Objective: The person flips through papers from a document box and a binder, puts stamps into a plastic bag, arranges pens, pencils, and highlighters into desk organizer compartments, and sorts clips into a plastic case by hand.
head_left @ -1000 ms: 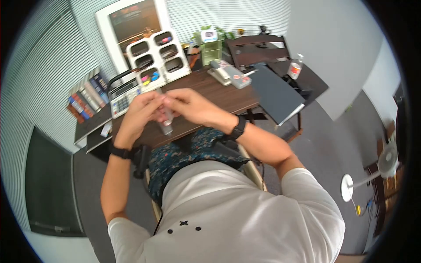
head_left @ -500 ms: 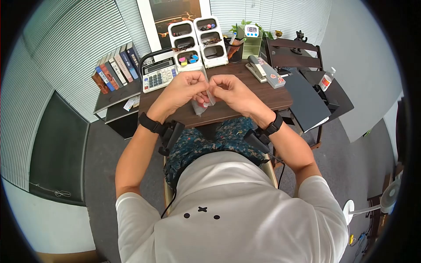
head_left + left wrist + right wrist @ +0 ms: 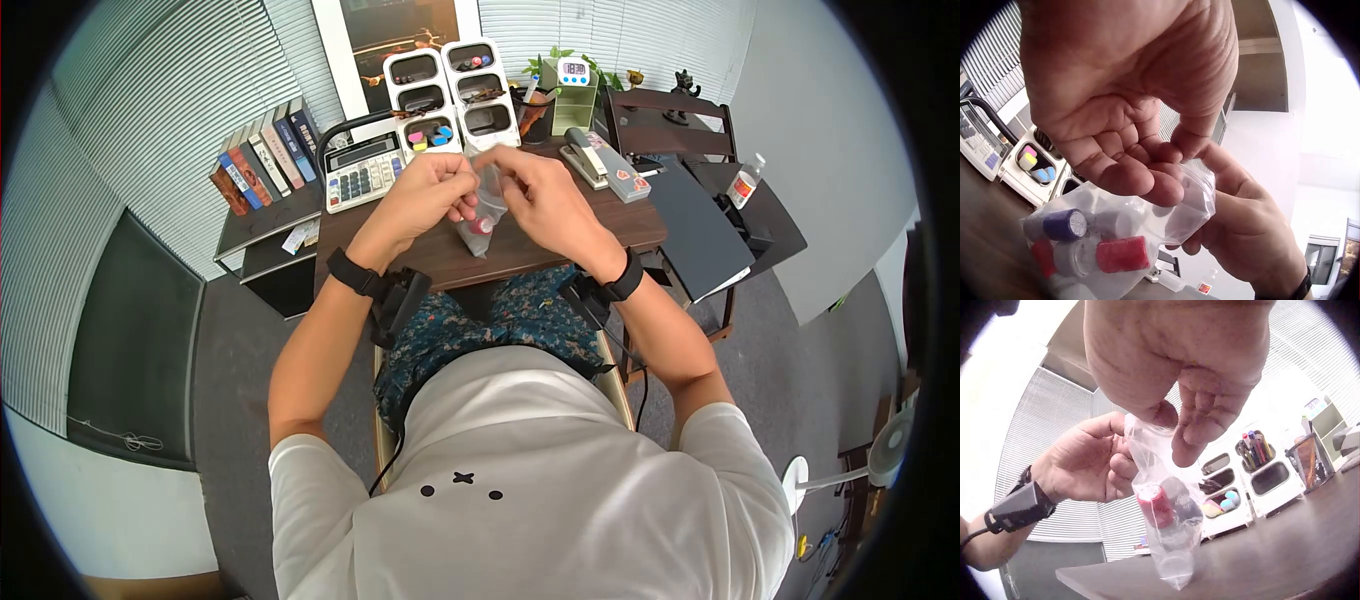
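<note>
A clear plastic bag (image 3: 482, 238) hangs between both hands over the table; small clear containers with a purple cap (image 3: 1066, 225) and a red cap (image 3: 1124, 254) lie inside. My left hand (image 3: 425, 200) pinches the bag's upper edge between thumb and curled fingers. My right hand (image 3: 555, 205) is at the opposite side of the mouth, its index finger reaching across the top and its thumb bent lower down. In the right wrist view, that hand (image 3: 1179, 369) stands above the bag (image 3: 1172, 550); its exact contact with the film is partly hidden.
Behind the hands stand a calculator (image 3: 362, 182) and a white organizer (image 3: 452, 105) with pens and coloured items. A stapler (image 3: 584, 160), a grey case (image 3: 622, 178) and a pen cup (image 3: 533, 118) are to the right. Books (image 3: 265, 155) stand at left; a bottle (image 3: 744, 182) stands far right.
The head view has shifted. The hands, close together before, have moved slightly apart, and the bag is spread wider between them. My right index finger has straightened toward the left hand.
</note>
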The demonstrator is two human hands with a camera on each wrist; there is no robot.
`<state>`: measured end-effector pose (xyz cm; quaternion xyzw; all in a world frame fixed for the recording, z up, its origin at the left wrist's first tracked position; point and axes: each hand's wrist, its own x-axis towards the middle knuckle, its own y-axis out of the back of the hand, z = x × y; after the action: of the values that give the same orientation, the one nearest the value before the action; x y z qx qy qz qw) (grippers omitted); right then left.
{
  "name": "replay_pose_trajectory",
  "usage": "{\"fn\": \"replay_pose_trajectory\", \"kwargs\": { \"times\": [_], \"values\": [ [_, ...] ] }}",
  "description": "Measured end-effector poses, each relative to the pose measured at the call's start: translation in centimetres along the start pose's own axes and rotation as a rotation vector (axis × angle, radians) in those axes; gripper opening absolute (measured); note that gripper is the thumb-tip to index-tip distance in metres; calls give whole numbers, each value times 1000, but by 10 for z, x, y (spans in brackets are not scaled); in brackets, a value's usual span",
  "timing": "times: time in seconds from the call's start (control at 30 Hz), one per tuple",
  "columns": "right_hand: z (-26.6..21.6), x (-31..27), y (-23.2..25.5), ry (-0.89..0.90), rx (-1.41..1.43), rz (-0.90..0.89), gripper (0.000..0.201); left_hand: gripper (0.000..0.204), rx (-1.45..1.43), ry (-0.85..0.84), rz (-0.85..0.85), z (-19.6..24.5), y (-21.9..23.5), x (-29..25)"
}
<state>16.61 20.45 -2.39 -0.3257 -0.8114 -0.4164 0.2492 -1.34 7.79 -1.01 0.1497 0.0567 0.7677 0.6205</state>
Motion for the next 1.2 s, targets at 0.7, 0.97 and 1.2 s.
{"fn": "replay_pose_trajectory", "kwargs": {
  "times": [0.7, 0.97, 1.2],
  "values": [
    [70, -11, -15, -271, 19, -572, 46, 102, 1016, -30, -333, -64, 8, 11],
    [70, -17, -21, -162, -8, -497, 42, 97, 1037, -106, -286, -63, 6, 3],
    [65, -11, -15, -252, -97, -495, 30, 94, 1042, -102, -256, -67, 10, 2]
  ]
}}
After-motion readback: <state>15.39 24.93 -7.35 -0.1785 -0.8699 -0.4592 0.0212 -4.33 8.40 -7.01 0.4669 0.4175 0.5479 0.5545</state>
